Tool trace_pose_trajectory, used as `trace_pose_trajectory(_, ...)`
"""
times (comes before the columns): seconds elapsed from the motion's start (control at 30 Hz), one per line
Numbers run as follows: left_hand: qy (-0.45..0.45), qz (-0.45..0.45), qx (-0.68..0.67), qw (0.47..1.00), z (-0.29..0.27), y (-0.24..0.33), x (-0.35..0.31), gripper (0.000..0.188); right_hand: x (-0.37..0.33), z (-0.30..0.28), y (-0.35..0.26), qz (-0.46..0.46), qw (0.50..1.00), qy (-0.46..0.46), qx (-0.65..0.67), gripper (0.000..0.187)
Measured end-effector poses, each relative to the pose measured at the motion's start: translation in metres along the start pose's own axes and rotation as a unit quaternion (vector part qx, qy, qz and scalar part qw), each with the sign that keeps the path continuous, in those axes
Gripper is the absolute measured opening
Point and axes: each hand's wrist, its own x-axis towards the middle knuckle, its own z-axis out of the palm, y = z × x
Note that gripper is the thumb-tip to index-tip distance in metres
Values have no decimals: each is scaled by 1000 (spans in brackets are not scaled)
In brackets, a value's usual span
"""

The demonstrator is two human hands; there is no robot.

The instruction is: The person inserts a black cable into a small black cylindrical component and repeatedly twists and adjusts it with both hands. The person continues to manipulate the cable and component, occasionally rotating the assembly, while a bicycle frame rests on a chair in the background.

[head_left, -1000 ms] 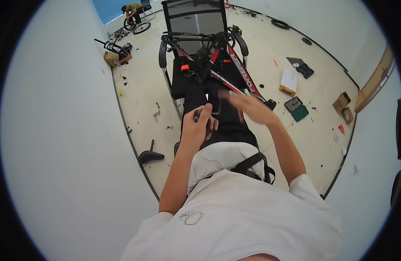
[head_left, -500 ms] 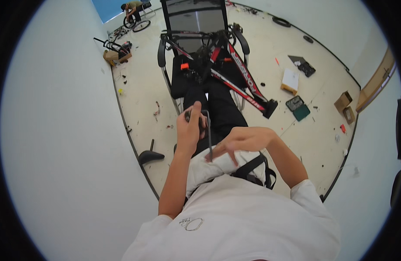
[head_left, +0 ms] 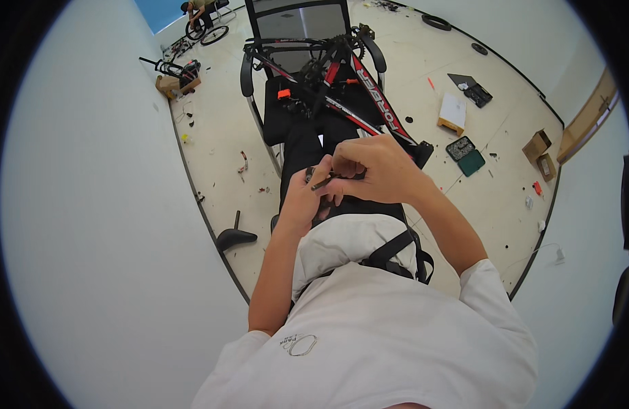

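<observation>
Over my lap, my left hand (head_left: 302, 206) is closed around a small dark part (head_left: 309, 174), mostly hidden by the fingers. A dark metal hex key (head_left: 321, 184) sticks out between my two hands. My right hand (head_left: 384, 169) meets the left one, its fingers curled and pinching the hex key. Beyond the hands, a red, black and white bicycle frame (head_left: 381, 101) lies across a black office chair (head_left: 276, 121), its cranks near the backrest. My legs rest on the seat below it.
A bicycle saddle (head_left: 236, 236) lies on the floor at left. On the right are an open green tool case (head_left: 472, 162), a black case (head_left: 478, 95), a white-topped box (head_left: 452, 110) and cardboard boxes (head_left: 536, 146). Far left, another person (head_left: 204, 12) works by bicycle wheels (head_left: 215, 35).
My right hand has risen from near my waist to my left hand and closed on the hex key. The key's long arm no longer hangs down toward me. The view has shifted slightly.
</observation>
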Motion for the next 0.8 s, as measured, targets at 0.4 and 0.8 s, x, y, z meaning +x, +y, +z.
trace_pose_trajectory(0.4, 141, 154, 102, 973, 4, -25, 13, 45, -8, 26, 45, 172, 967, 92, 163, 43)
trace_pose_trajectory(0.8, -76, 45, -61, 994, 2, -35, 14, 28, -18, 10, 21, 128, 964, 132, 192, 20)
